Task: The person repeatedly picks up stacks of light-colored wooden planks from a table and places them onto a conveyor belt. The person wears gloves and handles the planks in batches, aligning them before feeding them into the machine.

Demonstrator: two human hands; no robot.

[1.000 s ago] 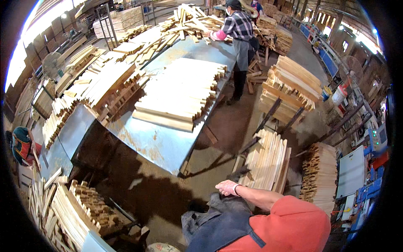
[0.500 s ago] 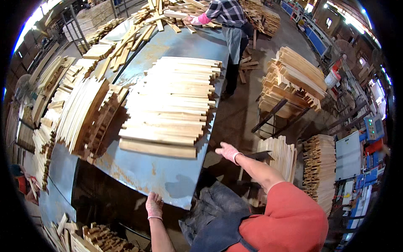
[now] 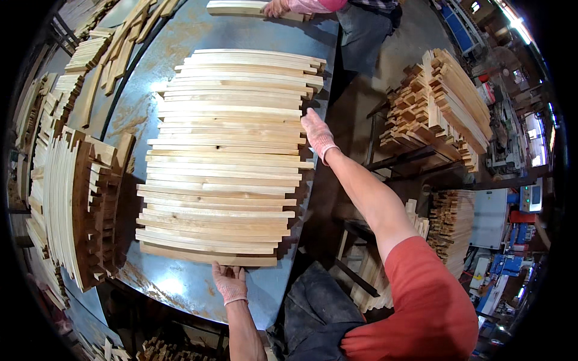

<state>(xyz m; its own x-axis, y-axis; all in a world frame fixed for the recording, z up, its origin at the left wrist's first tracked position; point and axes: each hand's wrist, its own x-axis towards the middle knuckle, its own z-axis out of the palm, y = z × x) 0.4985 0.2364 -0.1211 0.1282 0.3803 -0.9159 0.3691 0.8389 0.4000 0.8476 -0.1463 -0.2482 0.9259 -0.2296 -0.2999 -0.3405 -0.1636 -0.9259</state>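
Observation:
A wide row of pale wooden strips (image 3: 223, 156) lies side by side on the blue-grey metal table (image 3: 253, 301), their ends uneven. My left hand (image 3: 230, 284), in a pinkish knit glove, is at the near edge of the row. Its fingers are apart, and the fingertips touch the nearest strip (image 3: 180, 255). Beside the right-hand ends of the strips is my right hand (image 3: 318, 133), gloved alike, fingers extended against or very close to the ends. Neither hand is wrapped round a strip.
Across the table, a co-worker's hand (image 3: 277, 8) rests on a wooden piece (image 3: 238, 8). To the left stands a strip stack (image 3: 63, 198); on the right, a stack on a metal rack (image 3: 448, 102). A control box (image 3: 531, 197) is at far right.
I have moved closer to the row. My left hand has gone from the table's near edge to the nearest strip, and my right hand from beside the table to the strip ends.

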